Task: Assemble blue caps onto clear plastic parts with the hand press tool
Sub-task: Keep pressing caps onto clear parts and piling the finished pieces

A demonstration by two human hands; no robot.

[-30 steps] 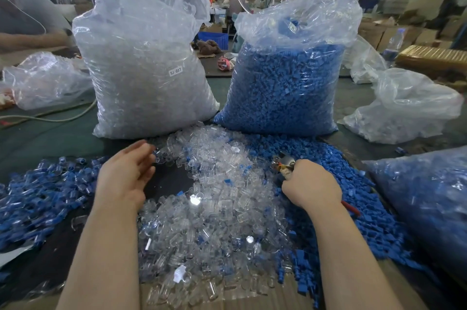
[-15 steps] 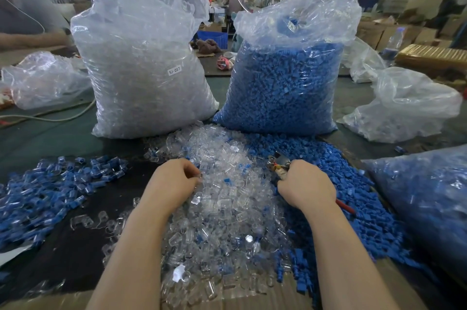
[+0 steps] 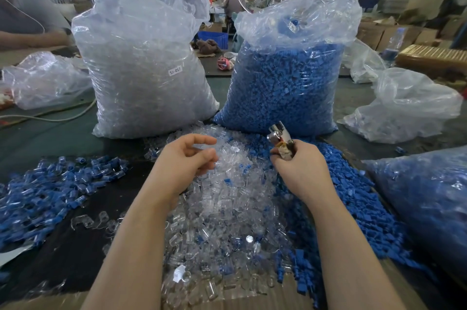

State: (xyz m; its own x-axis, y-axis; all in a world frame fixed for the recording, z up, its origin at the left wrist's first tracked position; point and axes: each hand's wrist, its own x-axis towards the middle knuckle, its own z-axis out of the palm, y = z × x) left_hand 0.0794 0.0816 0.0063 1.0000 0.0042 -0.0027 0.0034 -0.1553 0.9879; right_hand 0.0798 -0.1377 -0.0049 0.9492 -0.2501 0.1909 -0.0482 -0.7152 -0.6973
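At centre frame we observe the left hand [image 3: 187,158] raised over the loose heap of clear plastic parts [image 3: 227,208], fingers loosely curled, whether it pinches a clear part we cannot tell; the right hand [image 3: 298,168] grips the shiny metal hand press tool [image 3: 280,139], its head pointing up. Loose blue caps [image 3: 353,196] lie right of the clear heap; capped blue-and-clear pieces [image 3: 50,188] lie at left; the tall clear-parts bag [image 3: 149,69] and blue-cap bag [image 3: 285,77] stand behind.
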